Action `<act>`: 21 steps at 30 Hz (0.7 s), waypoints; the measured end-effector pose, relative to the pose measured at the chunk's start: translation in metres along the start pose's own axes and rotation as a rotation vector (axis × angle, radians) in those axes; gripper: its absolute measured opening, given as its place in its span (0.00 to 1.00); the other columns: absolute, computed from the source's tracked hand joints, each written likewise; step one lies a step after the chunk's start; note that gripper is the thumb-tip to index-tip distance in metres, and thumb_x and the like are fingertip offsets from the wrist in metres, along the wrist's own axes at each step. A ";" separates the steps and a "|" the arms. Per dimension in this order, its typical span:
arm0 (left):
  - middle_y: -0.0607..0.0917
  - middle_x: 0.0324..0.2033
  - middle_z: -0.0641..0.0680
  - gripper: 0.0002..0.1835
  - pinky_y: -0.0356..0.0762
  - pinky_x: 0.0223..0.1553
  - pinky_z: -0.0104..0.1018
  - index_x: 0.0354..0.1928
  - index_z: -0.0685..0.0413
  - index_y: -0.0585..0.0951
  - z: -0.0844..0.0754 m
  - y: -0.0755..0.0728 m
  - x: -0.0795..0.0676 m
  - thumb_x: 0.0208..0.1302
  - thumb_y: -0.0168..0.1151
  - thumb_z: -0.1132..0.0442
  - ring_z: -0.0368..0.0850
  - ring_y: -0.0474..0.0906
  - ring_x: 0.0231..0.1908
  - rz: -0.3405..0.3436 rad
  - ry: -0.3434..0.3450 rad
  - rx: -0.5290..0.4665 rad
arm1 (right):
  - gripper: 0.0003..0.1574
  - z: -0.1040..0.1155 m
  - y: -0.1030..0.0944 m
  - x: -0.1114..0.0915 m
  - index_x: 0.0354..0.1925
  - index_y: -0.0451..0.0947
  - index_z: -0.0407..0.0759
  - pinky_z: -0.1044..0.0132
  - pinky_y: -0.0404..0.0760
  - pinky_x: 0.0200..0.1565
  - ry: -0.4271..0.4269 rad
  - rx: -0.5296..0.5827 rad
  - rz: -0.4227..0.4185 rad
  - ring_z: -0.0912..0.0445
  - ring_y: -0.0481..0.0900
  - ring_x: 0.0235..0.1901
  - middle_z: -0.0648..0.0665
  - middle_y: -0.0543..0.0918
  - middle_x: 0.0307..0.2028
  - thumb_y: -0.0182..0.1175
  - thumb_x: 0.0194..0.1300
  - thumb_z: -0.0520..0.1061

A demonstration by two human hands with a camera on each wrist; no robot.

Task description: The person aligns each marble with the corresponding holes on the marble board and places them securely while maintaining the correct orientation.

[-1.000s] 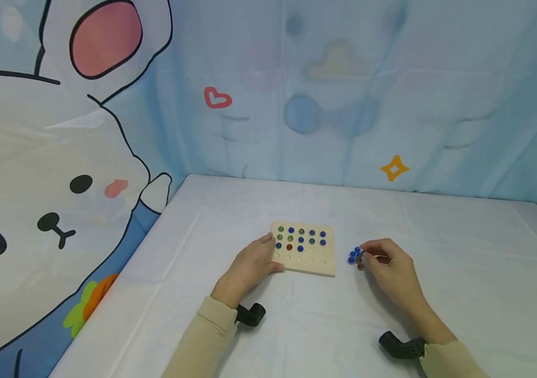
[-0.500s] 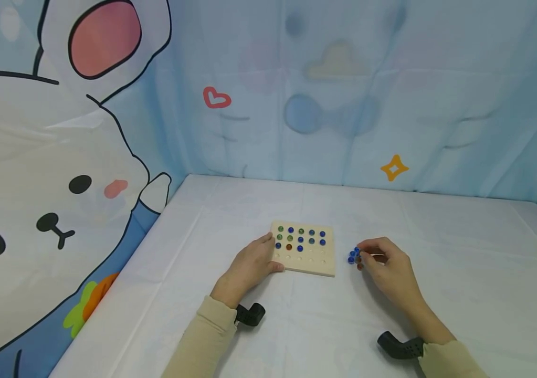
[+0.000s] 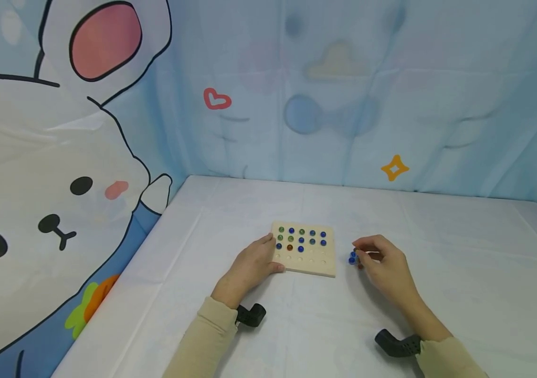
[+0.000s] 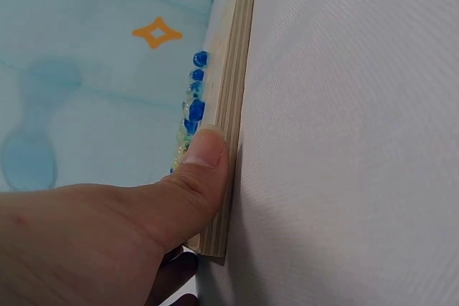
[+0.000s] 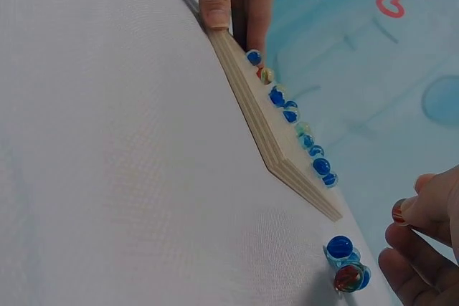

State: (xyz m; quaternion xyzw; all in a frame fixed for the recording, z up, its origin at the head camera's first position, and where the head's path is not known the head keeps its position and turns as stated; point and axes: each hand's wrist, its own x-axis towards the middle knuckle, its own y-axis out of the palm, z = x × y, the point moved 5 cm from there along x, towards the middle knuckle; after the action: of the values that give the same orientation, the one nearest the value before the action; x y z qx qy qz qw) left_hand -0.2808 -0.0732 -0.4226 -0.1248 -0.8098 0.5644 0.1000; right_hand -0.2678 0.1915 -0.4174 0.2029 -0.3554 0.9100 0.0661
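Note:
My left hand grips the left side of a pale wooden marble board, its thumb at the near edge. Blue and green glass marbles fill the board's two far rows. In the third row, a reddish-brown marble sits between two blue ones at the left; bare hollows show to their right and along the nearest row. Right of the board, my right hand pinches a red-streaked marble between thumb and fingertips. Just below those fingers lies a small cluster of loose marbles, blue ones and a red one.
A white cloth covers the table, which meets a light blue printed curtain at the back. A white cartoon animal print hangs at the left. Black curved pieces stick out at both wrists.
My right hand has shifted slightly left and away from me, its fingertips rising over the cluster with a marble pinched. The left hand and the board stay in place.

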 end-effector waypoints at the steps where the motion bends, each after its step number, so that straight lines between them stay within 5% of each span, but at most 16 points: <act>1: 0.66 0.72 0.60 0.41 0.67 0.71 0.42 0.71 0.63 0.66 0.000 0.000 0.000 0.62 0.66 0.47 0.52 0.65 0.72 0.001 -0.003 -0.004 | 0.11 0.001 0.001 0.001 0.46 0.79 0.40 0.84 0.77 0.38 0.005 0.004 0.004 0.52 0.81 0.40 0.43 0.83 0.43 0.59 0.67 0.32; 5: 0.66 0.73 0.60 0.41 0.67 0.71 0.42 0.71 0.63 0.66 0.000 0.000 0.000 0.62 0.66 0.47 0.52 0.65 0.72 0.009 -0.009 -0.020 | 0.11 0.003 0.003 0.002 0.47 0.79 0.39 0.79 0.81 0.34 0.009 0.030 0.017 0.51 0.81 0.40 0.41 0.83 0.44 0.59 0.67 0.32; 12: 0.66 0.73 0.59 0.41 0.67 0.71 0.42 0.71 0.62 0.66 0.000 0.001 0.000 0.62 0.66 0.47 0.51 0.65 0.72 0.015 -0.011 -0.013 | 0.11 0.008 0.010 0.004 0.45 0.80 0.40 0.87 0.73 0.43 -0.028 0.032 0.003 0.51 0.82 0.44 0.42 0.84 0.43 0.61 0.65 0.31; 21: 0.67 0.72 0.59 0.40 0.68 0.71 0.42 0.71 0.62 0.67 0.001 0.000 0.000 0.62 0.66 0.47 0.51 0.65 0.72 -0.003 -0.007 -0.016 | 0.10 0.012 0.025 0.008 0.45 0.80 0.39 0.84 0.74 0.40 -0.031 0.042 0.026 0.50 0.82 0.45 0.42 0.84 0.43 0.60 0.65 0.31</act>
State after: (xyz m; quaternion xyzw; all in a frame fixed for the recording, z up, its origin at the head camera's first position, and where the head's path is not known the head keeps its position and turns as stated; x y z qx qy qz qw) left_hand -0.2808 -0.0739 -0.4228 -0.1225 -0.8149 0.5582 0.0969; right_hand -0.2780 0.1645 -0.4213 0.2136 -0.3395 0.9149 0.0445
